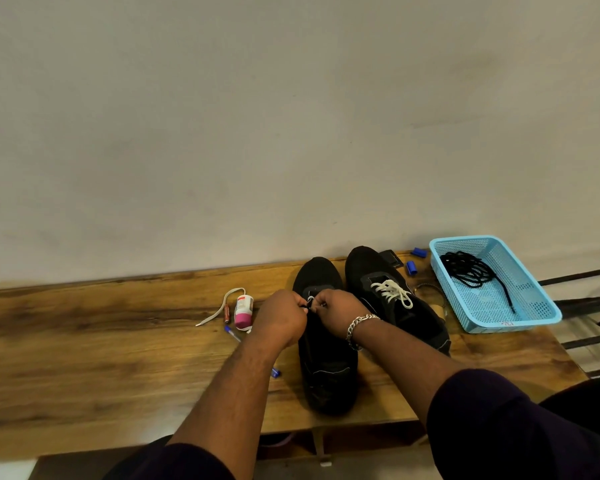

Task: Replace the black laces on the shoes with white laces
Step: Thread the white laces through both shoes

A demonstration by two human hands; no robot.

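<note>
Beside a blue basket (537, 318), left hand (280, 318) and right hand (336, 311) pinch the shoe (326, 368) lace (310, 301).

dim warm indoor light, soft shadows, wide-angle bowing and blur toward edges

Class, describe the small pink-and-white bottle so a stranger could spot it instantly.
Start at the wooden table and find the two black shoes. Just left of them, beside the left hand, lies the bottle: the only pink item.

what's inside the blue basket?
Blue basket holds only a tangled bundle of black laces, one end trailing toward its near wall. Whatever lies beneath the bundle is hidden.
</note>
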